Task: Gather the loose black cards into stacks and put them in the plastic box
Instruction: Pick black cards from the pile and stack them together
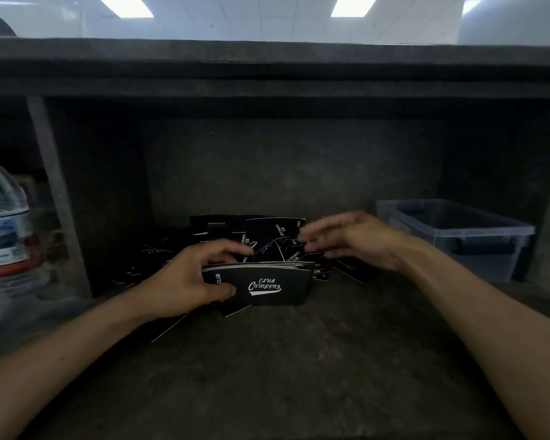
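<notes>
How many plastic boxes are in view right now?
1. The plastic box sits at the right of the shelf, past the right hand, apart from the cards the left hand holds. Others may be hidden.

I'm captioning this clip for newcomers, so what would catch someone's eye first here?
The stack of black cards with white Club Camping lettering, held on edge in the left grip at centre. Behind it lies a loose heap of black cards, the blurred right grip just above; a clear plastic box sits far right.
</notes>
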Motion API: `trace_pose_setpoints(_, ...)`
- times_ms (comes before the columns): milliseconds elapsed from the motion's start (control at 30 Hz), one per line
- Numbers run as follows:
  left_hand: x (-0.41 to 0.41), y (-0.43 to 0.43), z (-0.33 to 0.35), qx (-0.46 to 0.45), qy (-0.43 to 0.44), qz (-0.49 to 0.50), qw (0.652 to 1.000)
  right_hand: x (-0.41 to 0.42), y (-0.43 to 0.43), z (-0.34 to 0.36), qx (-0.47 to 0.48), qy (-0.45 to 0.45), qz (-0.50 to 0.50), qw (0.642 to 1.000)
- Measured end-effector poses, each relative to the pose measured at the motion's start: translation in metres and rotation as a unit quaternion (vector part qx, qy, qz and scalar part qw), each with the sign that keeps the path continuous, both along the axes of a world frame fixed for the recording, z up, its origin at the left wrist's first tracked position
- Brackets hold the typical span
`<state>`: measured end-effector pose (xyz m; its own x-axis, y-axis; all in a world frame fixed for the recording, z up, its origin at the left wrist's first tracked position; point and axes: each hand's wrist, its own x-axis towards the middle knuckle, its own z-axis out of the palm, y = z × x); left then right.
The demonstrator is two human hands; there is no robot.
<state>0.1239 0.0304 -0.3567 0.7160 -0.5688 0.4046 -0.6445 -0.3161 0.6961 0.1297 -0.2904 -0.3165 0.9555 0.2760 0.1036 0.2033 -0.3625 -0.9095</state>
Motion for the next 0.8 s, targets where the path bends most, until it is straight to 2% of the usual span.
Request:
trace_pose_setpoints(33, -0.001, -0.001, 0.001, 0.014, -0.014, 0.002, 1.0, 0.003, -0.001, -0.002, 0.004, -0.054, -0.057, 0.997)
trace_pose_setpoints(67, -0.002, -0.001, 0.001, 0.021, -0.019, 0.001, 1.0, 0.005, -0.001, -0.006, -0.03, -0.111, -0.111, 0.987)
trace_pose_setpoints(100, -0.003, -0.001, 0.001, 0.023, -0.018, -0.002, 1.0, 0.007, 0.0, -0.01, -0.108, -0.156, -0.134, 0.973)
trace_pose_setpoints(167, -0.005, -0.002, 0.002, 0.017, -0.013, -0.012, 1.0, 0.009, 0.004, -0.024, -0.265, -0.173, -0.083, 0.945)
trace_pose_setpoints(200, -0.005, -0.001, 0.002, 0.013, -0.01, -0.018, 1.0, 0.01, 0.008, -0.029, -0.298, -0.158, -0.049, 0.94)
trace_pose_setpoints(400, -0.003, 0.0, 0.002, 0.035, -0.008, 0.0, 0.999, 0.021, 0.036, -0.038, -0.354, -0.149, 0.025, 0.923)
trace_pose_setpoints(500, 0.0, 0.001, 0.003, 0.09, -0.038, 0.04, 0.994, 0.024, 0.028, -0.032, -0.37, -0.165, -0.001, 0.914)
trace_pose_setpoints(600, 0.002, 0.002, 0.004, 0.113, -0.008, 0.056, 0.992, 0.026, 0.019, -0.029, -0.406, -0.191, -0.051, 0.892)
trace_pose_setpoints(700, 0.001, 0.001, 0.004, 0.104, 0.005, 0.038, 0.994, 0.026, 0.021, -0.036, -0.34, -0.247, -0.072, 0.904)
trace_pose_setpoints(800, -0.002, -0.002, 0.003, 0.096, 0.0, 0.022, 0.995, 0.025, 0.031, -0.041, -0.268, -0.243, -0.037, 0.931)
